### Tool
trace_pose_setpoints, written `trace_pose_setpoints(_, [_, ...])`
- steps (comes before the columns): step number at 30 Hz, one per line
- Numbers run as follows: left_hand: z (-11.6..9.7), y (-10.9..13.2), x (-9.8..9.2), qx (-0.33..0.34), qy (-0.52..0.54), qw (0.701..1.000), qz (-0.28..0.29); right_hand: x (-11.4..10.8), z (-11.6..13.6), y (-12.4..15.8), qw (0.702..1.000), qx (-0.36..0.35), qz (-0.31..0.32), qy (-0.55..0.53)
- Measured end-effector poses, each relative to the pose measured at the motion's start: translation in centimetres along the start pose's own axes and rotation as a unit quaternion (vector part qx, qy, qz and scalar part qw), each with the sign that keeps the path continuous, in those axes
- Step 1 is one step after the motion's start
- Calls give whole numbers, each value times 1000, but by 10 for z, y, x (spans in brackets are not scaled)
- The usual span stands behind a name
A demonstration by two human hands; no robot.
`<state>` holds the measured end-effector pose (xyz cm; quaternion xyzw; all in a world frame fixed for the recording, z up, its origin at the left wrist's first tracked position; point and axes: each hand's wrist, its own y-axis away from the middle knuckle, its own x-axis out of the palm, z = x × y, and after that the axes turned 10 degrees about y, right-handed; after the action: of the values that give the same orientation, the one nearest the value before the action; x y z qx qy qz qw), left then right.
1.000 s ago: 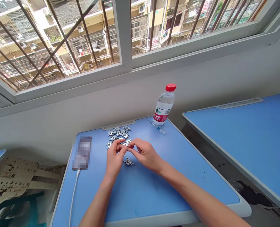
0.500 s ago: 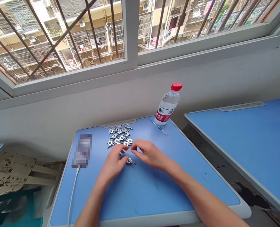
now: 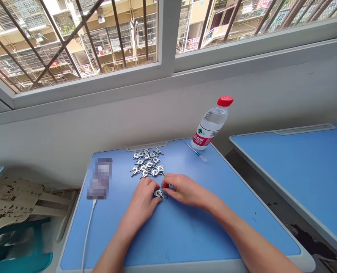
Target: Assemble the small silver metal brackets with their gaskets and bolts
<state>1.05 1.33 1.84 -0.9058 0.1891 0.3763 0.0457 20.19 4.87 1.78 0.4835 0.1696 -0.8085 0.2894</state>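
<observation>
A small silvery metal part (image 3: 158, 193) is between my two hands, low over the blue desk (image 3: 174, 239). The thumb and fingers of my left hand (image 3: 144, 197) close round its left side. From the right, my right hand (image 3: 182, 188) has its thumb and forefinger curled together at the part's right edge; the fingertips are small, and what they pinch is hard to make out. Just beyond my hands lies a pile of similar metal parts (image 3: 149, 164), with short pins sticking out.
Behind on the right stand a red-capped water bottle (image 3: 211, 127) and a pen (image 3: 197, 153). At the left lies a blurred phone (image 3: 100, 178) with a white cable (image 3: 89, 231). Another blue desk (image 3: 305, 163) is at the right, a chair (image 3: 11, 204) at the left.
My left fingers have closed in round the metal part, and my right hand has come down to its right side. The view has shifted slightly.
</observation>
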Motion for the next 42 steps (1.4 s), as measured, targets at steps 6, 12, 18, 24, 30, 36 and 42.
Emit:
trace_pose_setpoints(6, [-2,2,-3,-19,-15,1000,-16,-5,3,-1,1000,8,5,1])
trace_pose_setpoints(12, [-3,1,0,-14,-40,999,0,-1,2,0,1000,4,18,22])
trace_pose_setpoints(18, [-5,0,2,-14,-49,999,6,0,5,0,999,-1,25,35])
trace_pose_setpoints(24, [-5,-1,2,-21,-55,998,15,2,6,0,998,-17,29,59])
trace_pose_setpoints(30, [-3,-1,3,-9,-47,999,9,9,7,0,992,-34,12,117])
trace_pose_setpoints(36, [-2,-1,4,-8,-47,999,6,12,9,3,984,-49,6,174])
trace_pose_setpoints(42, [0,-1,5,-7,-55,998,7,16,7,2,979,-52,13,198])
